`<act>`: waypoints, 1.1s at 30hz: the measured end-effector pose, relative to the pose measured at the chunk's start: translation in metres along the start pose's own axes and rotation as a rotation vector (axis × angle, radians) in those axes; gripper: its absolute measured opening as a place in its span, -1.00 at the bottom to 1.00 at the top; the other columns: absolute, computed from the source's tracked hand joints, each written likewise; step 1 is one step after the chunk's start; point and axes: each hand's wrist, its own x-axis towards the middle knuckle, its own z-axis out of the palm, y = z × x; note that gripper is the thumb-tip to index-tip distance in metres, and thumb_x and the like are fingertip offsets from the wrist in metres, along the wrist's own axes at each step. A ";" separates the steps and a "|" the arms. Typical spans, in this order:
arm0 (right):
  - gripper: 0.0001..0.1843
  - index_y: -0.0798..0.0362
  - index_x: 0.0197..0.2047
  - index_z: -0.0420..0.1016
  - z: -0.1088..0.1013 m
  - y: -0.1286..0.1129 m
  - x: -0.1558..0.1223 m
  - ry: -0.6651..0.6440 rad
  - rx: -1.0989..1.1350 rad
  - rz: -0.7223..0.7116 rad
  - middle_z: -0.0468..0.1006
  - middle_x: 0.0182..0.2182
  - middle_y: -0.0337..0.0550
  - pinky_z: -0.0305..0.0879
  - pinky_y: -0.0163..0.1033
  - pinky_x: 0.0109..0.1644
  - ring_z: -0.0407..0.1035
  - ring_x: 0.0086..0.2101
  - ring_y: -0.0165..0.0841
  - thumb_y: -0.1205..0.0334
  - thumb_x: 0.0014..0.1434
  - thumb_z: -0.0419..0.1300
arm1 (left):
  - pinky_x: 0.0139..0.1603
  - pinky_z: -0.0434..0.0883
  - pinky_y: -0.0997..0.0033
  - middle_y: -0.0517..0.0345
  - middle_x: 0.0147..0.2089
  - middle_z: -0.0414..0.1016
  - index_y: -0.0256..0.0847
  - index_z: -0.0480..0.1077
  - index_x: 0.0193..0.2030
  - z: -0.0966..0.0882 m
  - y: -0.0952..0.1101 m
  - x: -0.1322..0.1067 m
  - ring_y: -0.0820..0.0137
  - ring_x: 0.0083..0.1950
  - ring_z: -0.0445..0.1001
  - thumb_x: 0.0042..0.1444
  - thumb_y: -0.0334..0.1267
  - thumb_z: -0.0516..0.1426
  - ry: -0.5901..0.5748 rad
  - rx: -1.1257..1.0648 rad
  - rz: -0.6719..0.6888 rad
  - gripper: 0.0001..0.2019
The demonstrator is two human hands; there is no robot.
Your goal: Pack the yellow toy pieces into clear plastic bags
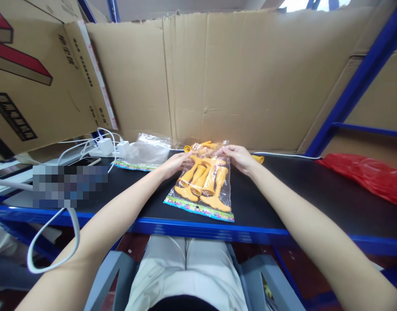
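A clear plastic bag (pixel 214 206) with a colourful printed strip along its near end lies on the black tabletop in front of me. Inside it are several yellow-orange plastic pieces (pixel 198 179), some cone-shaped with flared ends, others with wide, flat ends. My left hand (pixel 176 165) grips the bag's left edge near the far end, its fingertips partly hidden by the plastic. At the far right corner, my right hand (pixel 239 156) pinches the plastic between thumb and fingers. More yellow pieces (pixel 204 146) lie behind the bag, and one yellow end (pixel 258 159) shows beyond my right hand.
Flat clear bags (pixel 146 151) lie to the left, beside white chargers (pixel 104 147) and cables. A phone (pixel 84 162) is near a blurred-out patch. Red plastic (pixel 363 172) sits at right. Cardboard (pixel 250 82) walls the back; a blue edge (pixel 198 227) runs along the front.
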 end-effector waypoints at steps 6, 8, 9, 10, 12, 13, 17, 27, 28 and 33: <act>-0.91 0.12 -0.42 0.40 0.017 0.024 0.001 -0.046 0.074 0.151 0.55 -0.20 -0.06 0.39 -0.25 -0.21 0.48 -0.35 -0.41 0.31 0.10 0.17 | -0.39 0.42 0.47 0.11 -0.47 0.46 -0.32 0.33 -0.37 -0.014 -0.002 0.004 0.50 -0.50 0.44 -0.03 -0.18 0.22 0.133 0.058 -0.085 -0.77; -0.89 0.13 -0.42 0.39 0.019 0.022 0.002 -0.005 0.037 0.183 0.55 -0.24 -0.04 0.40 -0.27 -0.24 0.48 -0.37 -0.41 0.35 0.14 0.11 | -0.41 0.43 0.46 0.12 -0.50 0.46 -0.31 0.29 -0.45 -0.019 -0.002 0.005 0.49 -0.52 0.45 -0.03 -0.30 0.22 0.191 0.087 -0.123 -0.83; -0.86 0.15 -0.42 0.39 0.020 0.021 0.002 0.030 0.003 0.201 0.56 -0.28 -0.03 0.41 -0.29 -0.28 0.48 -0.39 -0.41 0.36 0.16 0.09 | -0.41 0.43 0.45 0.11 -0.51 0.46 -0.31 0.28 -0.48 -0.021 -0.001 0.006 0.48 -0.52 0.46 -0.03 -0.35 0.21 0.209 0.090 -0.135 -0.83; -0.83 0.16 -0.43 0.39 0.020 0.020 0.003 0.069 -0.028 0.219 0.56 -0.33 -0.03 0.41 -0.30 -0.32 0.48 -0.42 -0.42 0.37 0.17 0.06 | -0.41 0.44 0.45 0.11 -0.51 0.46 -0.30 0.26 -0.49 -0.022 -0.001 0.007 0.47 -0.51 0.46 -0.02 -0.38 0.20 0.221 0.089 -0.145 -0.84; -0.80 0.17 -0.45 0.38 0.018 0.019 0.004 0.130 -0.058 0.251 0.54 -0.42 -0.06 0.42 -0.31 -0.36 0.46 -0.47 -0.43 0.38 0.18 0.04 | -0.40 0.45 0.45 0.12 -0.53 0.46 -0.30 0.25 -0.49 -0.025 -0.001 0.009 0.47 -0.51 0.47 0.01 -0.43 0.17 0.229 0.079 -0.158 -0.85; -0.80 0.17 -0.46 0.37 0.017 0.019 0.005 0.142 -0.055 0.266 0.53 -0.45 -0.09 0.42 -0.30 -0.36 0.45 -0.48 -0.44 0.38 0.18 0.04 | -0.39 0.46 0.44 0.13 -0.54 0.46 -0.30 0.25 -0.49 -0.026 -0.002 0.009 0.48 -0.52 0.46 0.02 -0.44 0.15 0.231 0.075 -0.162 -0.86; -0.90 0.16 -0.41 0.39 0.009 0.022 0.003 0.012 -0.019 0.340 0.54 -0.43 -0.11 0.42 -0.32 -0.28 0.45 -0.44 -0.47 0.39 0.14 0.11 | -0.35 0.48 0.42 0.13 -0.54 0.46 -0.29 0.25 -0.48 -0.030 -0.005 0.010 0.48 -0.50 0.47 0.02 -0.44 0.15 0.193 0.053 -0.167 -0.86; -0.79 0.12 -0.23 0.48 -0.004 0.025 0.007 -0.082 -0.032 0.337 0.57 -0.37 -0.11 0.41 -0.27 -0.18 0.45 -0.40 -0.46 0.49 0.06 0.14 | -0.25 0.49 0.31 0.14 -0.46 0.49 -0.29 0.43 -0.25 -0.051 0.001 0.010 0.43 -0.43 0.50 -0.15 -0.43 0.26 0.011 0.077 -0.129 -0.75; -0.81 0.13 -0.28 0.48 -0.005 0.026 0.008 -0.086 -0.025 0.324 0.57 -0.40 -0.12 0.41 -0.28 -0.20 0.45 -0.41 -0.46 0.51 0.04 0.13 | -0.26 0.49 0.32 0.14 -0.45 0.50 -0.29 0.44 -0.27 -0.052 0.002 0.010 0.43 -0.42 0.50 -0.15 -0.44 0.25 0.008 0.079 -0.127 -0.76; -0.82 0.14 -0.55 0.38 -0.004 0.034 0.010 -0.063 -0.080 0.245 0.51 -0.52 -0.19 0.38 -0.33 -0.29 0.40 -0.47 -0.49 0.58 -0.08 0.08 | -0.41 0.46 0.43 0.16 -0.53 0.46 -0.30 0.43 -0.46 -0.048 0.001 0.008 0.49 -0.52 0.44 -0.18 -0.48 0.18 0.045 0.158 -0.093 -0.92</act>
